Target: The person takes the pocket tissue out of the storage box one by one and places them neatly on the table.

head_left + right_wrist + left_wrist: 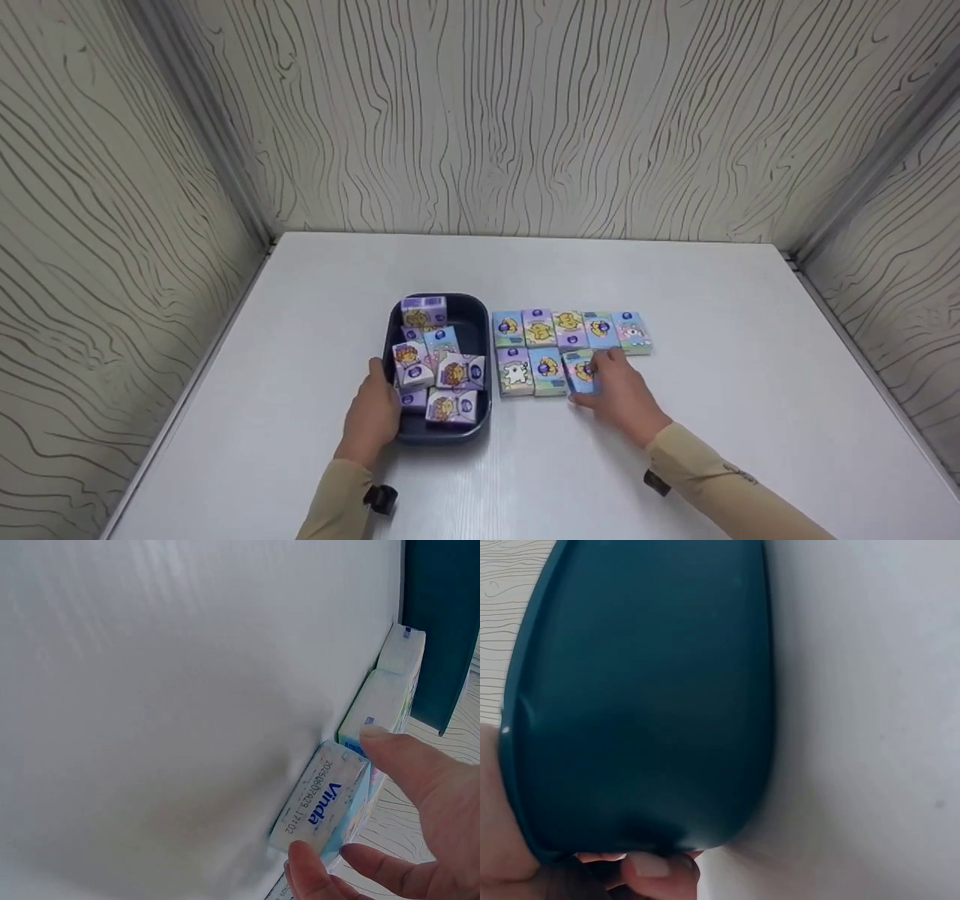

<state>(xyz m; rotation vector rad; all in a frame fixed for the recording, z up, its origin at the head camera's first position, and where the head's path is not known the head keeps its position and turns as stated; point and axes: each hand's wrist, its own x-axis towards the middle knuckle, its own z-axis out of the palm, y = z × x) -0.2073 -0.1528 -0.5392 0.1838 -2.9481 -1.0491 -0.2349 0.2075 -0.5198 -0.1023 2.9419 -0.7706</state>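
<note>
My left hand [373, 412] grips the left side of a dark blue plastic tub [471, 330]. In the left wrist view the tub's outer wall [645, 690] fills much of the frame, with fingertips [660, 870] curled at its lower edge. To the tub's right, small tissue packs stand in two rows on the table. My right hand [622, 390] holds the tissue pack [579, 371] at the right end of the front row, tilted slightly against its neighbour. In the right wrist view, thumb and fingers lie at opposite ends of this pack [322, 799], printed "Vinda".
Several purple and blue tissue packs [454, 407] lie jumbled inside the tub. The back row ends on the right with a blue and pink pack [634, 334]. Wood-grain panels [510, 120] enclose the white table [510, 487] at the back and sides.
</note>
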